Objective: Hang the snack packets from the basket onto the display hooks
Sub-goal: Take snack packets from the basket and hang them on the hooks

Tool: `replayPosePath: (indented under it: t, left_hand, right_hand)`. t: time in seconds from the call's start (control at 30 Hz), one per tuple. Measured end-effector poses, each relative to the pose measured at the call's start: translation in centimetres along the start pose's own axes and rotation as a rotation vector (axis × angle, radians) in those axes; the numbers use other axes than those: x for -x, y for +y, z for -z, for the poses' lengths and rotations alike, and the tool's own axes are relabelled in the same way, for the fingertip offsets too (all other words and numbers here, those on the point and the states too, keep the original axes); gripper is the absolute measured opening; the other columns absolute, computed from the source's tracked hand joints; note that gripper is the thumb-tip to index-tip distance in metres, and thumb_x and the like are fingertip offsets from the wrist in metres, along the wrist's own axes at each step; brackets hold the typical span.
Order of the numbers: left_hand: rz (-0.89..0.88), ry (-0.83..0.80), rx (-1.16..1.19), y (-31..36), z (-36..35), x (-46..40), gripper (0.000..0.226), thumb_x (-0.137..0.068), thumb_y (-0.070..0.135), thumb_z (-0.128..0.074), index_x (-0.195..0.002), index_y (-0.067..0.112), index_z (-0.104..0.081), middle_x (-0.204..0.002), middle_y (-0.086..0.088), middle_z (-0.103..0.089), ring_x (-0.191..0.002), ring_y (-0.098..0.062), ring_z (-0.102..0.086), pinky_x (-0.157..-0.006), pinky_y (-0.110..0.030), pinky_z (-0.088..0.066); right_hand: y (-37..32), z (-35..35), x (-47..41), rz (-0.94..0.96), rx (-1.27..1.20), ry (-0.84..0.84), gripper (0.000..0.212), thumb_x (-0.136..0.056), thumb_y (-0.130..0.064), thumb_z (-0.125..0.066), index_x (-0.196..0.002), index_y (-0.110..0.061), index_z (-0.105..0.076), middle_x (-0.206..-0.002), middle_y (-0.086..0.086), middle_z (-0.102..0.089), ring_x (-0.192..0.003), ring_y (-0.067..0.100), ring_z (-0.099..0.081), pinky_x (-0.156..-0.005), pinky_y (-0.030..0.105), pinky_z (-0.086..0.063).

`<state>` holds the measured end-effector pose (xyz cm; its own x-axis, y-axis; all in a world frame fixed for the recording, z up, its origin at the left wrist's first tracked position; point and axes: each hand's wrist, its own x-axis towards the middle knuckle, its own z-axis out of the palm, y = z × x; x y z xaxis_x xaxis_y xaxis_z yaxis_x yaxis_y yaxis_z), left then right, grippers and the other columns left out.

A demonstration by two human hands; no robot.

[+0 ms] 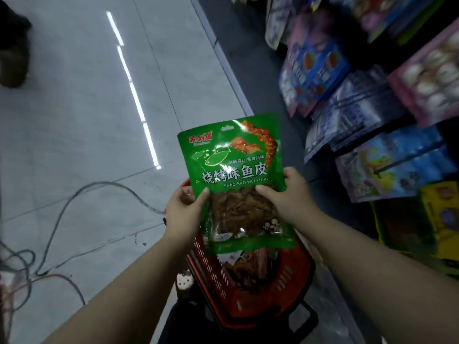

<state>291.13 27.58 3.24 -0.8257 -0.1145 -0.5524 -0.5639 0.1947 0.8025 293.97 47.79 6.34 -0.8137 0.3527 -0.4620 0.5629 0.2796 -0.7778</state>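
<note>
green fish-skin snack packet held up over the basket, both hands on it

over the red slotted plastic basket (280, 281), left hand (182, 209) and right hand (285, 194) pinch the glossy green foil snack packet (233, 165) by its sides; long axis upright, hang-hole topmost, hanging display packets (347, 112) farther right, nearer the right hand.

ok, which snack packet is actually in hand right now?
The green fish-skin packet, held above the red basket by the left hand and right hand. The other packets hang on the display at right or lie in the basket.
</note>
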Motion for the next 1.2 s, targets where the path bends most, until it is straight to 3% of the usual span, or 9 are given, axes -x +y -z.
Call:
replayPosePath:
  t: [0.07, 0.13, 0.27, 0.47, 0.57, 0.8, 1.03, 1.1, 1.2]
  left_hand:
    - [-0.128, -0.051, 0.042, 7.1, 0.9, 2.9, 0.016, -0.085, 0.018, -0.072, -0.09, 0.011, -0.059, -0.079, -0.014, -0.063, -0.072, -0.022, -0.062, -0.063, -0.033, -0.052]
    - [-0.255, -0.118, 0.089, 14.4, 1.8, 6.4, 0.014, -0.085, 0.012, -0.071, -0.09, 0.01, -0.058, -0.061, 0.005, -0.06, -0.061, -0.01, -0.061, -0.055, -0.026, -0.051]
    - [-0.538, -0.212, 0.129, 27.6, 3.5, 15.4, 0.02, -0.084, 0.008, -0.071, -0.081, 0.017, -0.054, -0.045, 0.015, -0.045, -0.051, -0.003, -0.048, -0.059, -0.025, -0.045]
    - [-0.938, -0.38, 0.213, 43.1, 3.4, 31.1, 0.022, -0.081, 0.008, -0.074, -0.089, 0.018, -0.056, -0.078, 0.003, -0.071, -0.071, -0.008, -0.068, -0.062, -0.018, -0.053]
    - [-1.099, -0.489, 0.241, 47.7, 2.1, 38.1, 0.022, -0.079, 0.009, -0.075, -0.09, 0.019, -0.059, -0.078, 0.005, -0.074, -0.073, -0.004, -0.069, -0.065, -0.015, -0.053]
    - [-1.282, -0.764, 0.178, 50.8, -5.0, 50.5, 0.023, -0.081, 0.013, -0.075, -0.1, 0.01, -0.062, -0.084, 0.007, -0.072, -0.072, -0.002, -0.065, -0.062, -0.011, -0.048]
    - [-1.325, -1.07, 0.033, 47.1, -13.9, 60.2, 0.024, -0.084, 0.017, -0.073, -0.102, 0.016, -0.057, -0.079, 0.006, -0.07, -0.059, 0.006, -0.063, -0.048, -0.009, -0.044]
    - [-1.342, -1.123, -0.023, 45.4, -16.2, 62.7, 0.033, -0.083, 0.016, -0.074, -0.108, 0.02, -0.053, -0.08, 0.005, -0.07, -0.058, 0.004, -0.063, -0.051, -0.014, -0.049]
    - [-1.378, -1.17, -0.117, 43.4, -19.2, 65.2, 0.049, -0.081, 0.02, -0.076, -0.121, 0.024, -0.048, -0.083, 0.003, -0.07, -0.067, -0.011, -0.067, -0.067, -0.038, -0.058]
  right_hand:
    - [-6.0, 4.0, 2.7, 0.077, -0.048, 0.065, 0.033, -0.08, -0.023, -0.077, -0.101, -0.017, -0.052, -0.1, 0.0, -0.065, -0.095, 0.019, -0.064, -0.086, 0.039, -0.053]
    - [-11.9, 8.3, 6.2, 0.16, -0.098, 0.117, 0.031, -0.081, -0.023, -0.076, -0.102, -0.018, -0.053, -0.097, -0.005, -0.066, -0.091, 0.015, -0.065, -0.088, 0.041, -0.054]
    - [-22.5, 17.1, 15.4, 0.368, -0.186, 0.256, 0.027, -0.081, -0.016, -0.076, -0.091, -0.025, -0.052, -0.088, -0.013, -0.064, -0.078, -0.002, -0.063, -0.077, 0.023, -0.055]
    - [-33.3, 29.8, 31.1, 0.633, -0.204, 0.563, 0.028, -0.081, -0.02, -0.076, -0.098, -0.02, -0.054, -0.088, -0.014, -0.066, -0.076, -0.004, -0.064, -0.073, 0.017, -0.053]
    - [-34.9, 34.6, 38.3, 0.732, -0.199, 0.746, 0.028, -0.08, -0.022, -0.077, -0.098, -0.02, -0.056, -0.085, -0.015, -0.067, -0.071, -0.009, -0.064, -0.07, 0.012, -0.053]
    - [-31.3, 42.7, 50.5, 0.713, -0.148, 1.104, 0.024, -0.079, -0.027, -0.077, -0.089, -0.026, -0.054, -0.087, -0.011, -0.069, -0.078, 0.002, -0.066, -0.079, 0.031, -0.056]
    - [-22.6, 47.4, 59.2, 0.503, -0.215, 1.33, 0.033, -0.081, -0.03, -0.075, -0.106, -0.023, -0.054, -0.105, -0.002, -0.068, -0.095, 0.017, -0.067, -0.083, 0.036, -0.056]
    - [-20.0, 48.0, 61.3, 0.434, -0.233, 1.386, 0.039, -0.081, -0.03, -0.074, -0.113, -0.019, -0.054, -0.106, -0.001, -0.067, -0.094, 0.016, -0.066, -0.084, 0.038, -0.056]
    - [-16.8, 48.6, 63.2, 0.323, -0.238, 1.471, 0.035, -0.082, -0.031, -0.075, -0.108, -0.02, -0.054, -0.1, -0.003, -0.068, -0.091, 0.018, -0.067, -0.084, 0.04, -0.055]
